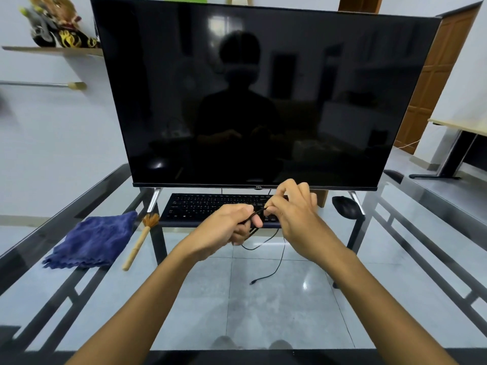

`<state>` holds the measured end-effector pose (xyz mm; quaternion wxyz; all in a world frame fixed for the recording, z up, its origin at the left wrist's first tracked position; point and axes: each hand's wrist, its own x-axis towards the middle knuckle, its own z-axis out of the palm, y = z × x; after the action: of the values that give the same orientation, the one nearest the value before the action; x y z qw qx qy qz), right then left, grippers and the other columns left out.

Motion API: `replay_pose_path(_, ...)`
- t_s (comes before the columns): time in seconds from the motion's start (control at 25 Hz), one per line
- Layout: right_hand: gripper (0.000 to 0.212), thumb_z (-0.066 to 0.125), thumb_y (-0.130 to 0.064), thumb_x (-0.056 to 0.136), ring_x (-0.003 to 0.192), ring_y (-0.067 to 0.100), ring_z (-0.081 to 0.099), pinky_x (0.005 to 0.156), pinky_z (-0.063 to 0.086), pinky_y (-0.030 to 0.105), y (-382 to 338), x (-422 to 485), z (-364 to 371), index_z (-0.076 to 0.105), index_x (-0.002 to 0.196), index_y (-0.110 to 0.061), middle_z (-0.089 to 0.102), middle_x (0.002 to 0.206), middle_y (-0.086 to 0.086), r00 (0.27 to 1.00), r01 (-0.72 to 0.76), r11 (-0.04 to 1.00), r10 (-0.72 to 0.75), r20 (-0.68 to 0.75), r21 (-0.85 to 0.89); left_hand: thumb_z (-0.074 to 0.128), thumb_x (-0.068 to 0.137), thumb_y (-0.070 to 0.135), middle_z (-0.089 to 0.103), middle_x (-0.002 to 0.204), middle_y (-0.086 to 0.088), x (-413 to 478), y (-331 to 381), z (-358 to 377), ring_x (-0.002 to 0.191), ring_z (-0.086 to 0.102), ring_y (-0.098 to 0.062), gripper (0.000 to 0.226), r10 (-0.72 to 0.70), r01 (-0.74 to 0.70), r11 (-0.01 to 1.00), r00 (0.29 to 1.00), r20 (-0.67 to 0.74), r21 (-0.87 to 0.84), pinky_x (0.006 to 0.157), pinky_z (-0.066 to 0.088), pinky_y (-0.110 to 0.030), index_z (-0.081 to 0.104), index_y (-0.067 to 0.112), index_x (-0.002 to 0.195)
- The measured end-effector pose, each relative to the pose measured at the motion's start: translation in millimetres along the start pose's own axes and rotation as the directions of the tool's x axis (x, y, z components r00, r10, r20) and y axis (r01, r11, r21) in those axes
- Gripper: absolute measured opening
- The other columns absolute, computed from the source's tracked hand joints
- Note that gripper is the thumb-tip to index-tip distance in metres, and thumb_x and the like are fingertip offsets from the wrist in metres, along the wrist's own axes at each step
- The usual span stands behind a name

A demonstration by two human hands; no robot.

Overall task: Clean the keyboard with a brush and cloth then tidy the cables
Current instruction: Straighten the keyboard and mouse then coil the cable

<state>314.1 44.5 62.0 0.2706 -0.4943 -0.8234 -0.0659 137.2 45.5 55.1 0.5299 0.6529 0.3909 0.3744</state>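
Observation:
A black keyboard lies on the glass table under the big dark monitor. In front of it my left hand grips a bundle of thin black cable, and my right hand pinches the same cable just to the right. A loose length of the cable hangs down onto the glass, its plug end lying near the table's middle. The blue cloth lies crumpled at the left. Next to it rests the wooden-handled brush, bristles toward the keyboard.
The monitor stands on two metal feet at the back of the glass table. A black mouse sits right of the keyboard. A shelf with figurines hangs on the left wall. Another desk stands at the far right.

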Motion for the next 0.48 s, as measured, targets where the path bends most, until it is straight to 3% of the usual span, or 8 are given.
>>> replay_pose_path(0.08, 0.021, 0.044, -0.002, 0.088, 0.091, 0.023, 0.044, 0.075, 0.043, 0.036, -1.0, -1.5, 6.2, 0.063, 0.095, -0.009, 0.048, 0.100, 0.009, 0.995, 0.044, 0.995, -0.037, -0.088, 0.087, 0.031, 0.104, 0.017, 0.025, 0.046, 0.009, 1.0, 2.4, -3.1, 0.039, 0.021, -0.006, 0.038, -0.078, 0.100, 0.962, 0.992, 0.096, -0.253, 0.044, 0.022, -0.020, 0.056, 0.005, 0.078)
replay_pose_path(0.16, 0.018, 0.047, -0.007, 0.092, 0.077, 0.010, 0.048, 0.071, 0.046, 0.026, -5.1, -2.3, 9.1, 0.064, 0.096, -0.008, 0.049, 0.090, 0.002, 0.987, 0.014, 0.965, 0.028, -0.155, 0.260, 0.037, 0.100, 0.019, 0.024, 0.044, 0.010, -1.0, 5.7, -6.4, 0.036, 0.019, -0.004, 0.033, -0.121, 0.187, 0.880, 0.977, 0.175, -0.437, 0.039, 0.024, -0.017, 0.054, 0.007, 0.073)
replay_pose_path(0.24, 0.020, 0.048, -0.015, 0.093, 0.076, 0.002, 0.053, 0.073, 0.044, 0.016, -10.1, -0.9, 9.7, 0.068, 0.095, -0.011, 0.056, 0.086, -0.004, 0.977, -0.062, 0.897, 0.144, -0.158, 0.438, 0.042, 0.095, 0.022, 0.027, 0.044, 0.010, -2.3, 7.2, -8.3, 0.038, 0.016, -0.004, 0.029, -0.116, 0.209, 0.815, 0.973, 0.200, -0.541, 0.038, 0.026, -0.015, 0.052, 0.008, 0.072)
replay_pose_path(0.28, 0.023, 0.047, -0.018, 0.094, 0.081, 0.003, 0.059, 0.079, 0.047, 0.018, -11.7, -0.7, 10.1, 0.069, 0.095, -0.012, 0.063, 0.088, -0.002, 0.975, -0.120, 0.821, 0.203, -0.089, 0.559, 0.042, 0.096, 0.023, 0.028, 0.044, 0.010, -1.7, 7.0, -8.1, 0.039, 0.016, -0.004, 0.030, -0.107, 0.190, 0.813, 0.978, 0.179, -0.551, 0.039, 0.026, -0.015, 0.052, 0.008, 0.073)
replay_pose_path(0.4, 0.031, 0.041, -0.023, 0.097, 0.098, 0.019, 0.068, 0.089, 0.054, 0.030, -10.6, -3.9, 8.1, 0.068, 0.104, -0.008, 0.071, 0.103, 0.012, 0.945, -0.316, 0.379, 0.209, 0.252, 0.870, 0.037, 0.103, 0.022, 0.031, 0.047, 0.008, 6.1, 3.2, -2.0, 0.040, 0.027, -0.002, 0.036, -0.094, 0.084, 0.884, 0.996, 0.002, -0.461, 0.043, 0.032, -0.014, 0.051, 0.008, 0.073)
replay_pose_path(0.48, 0.022, 0.053, -0.017, 0.092, 0.101, 0.020, 0.067, 0.089, 0.053, 0.026, -8.1, -5.6, 7.5, 0.068, 0.104, -0.007, 0.072, 0.105, 0.013, 0.937, -0.338, 0.341, 0.207, 0.281, 0.877, 0.035, 0.104, 0.022, 0.036, 0.051, 0.006, 11.3, -0.5, 3.4, 0.044, 0.033, -0.003, 0.038, -0.105, 0.070, 0.906, 0.993, -0.061, -0.417, 0.047, 0.036, -0.014, 0.050, 0.009, 0.072)
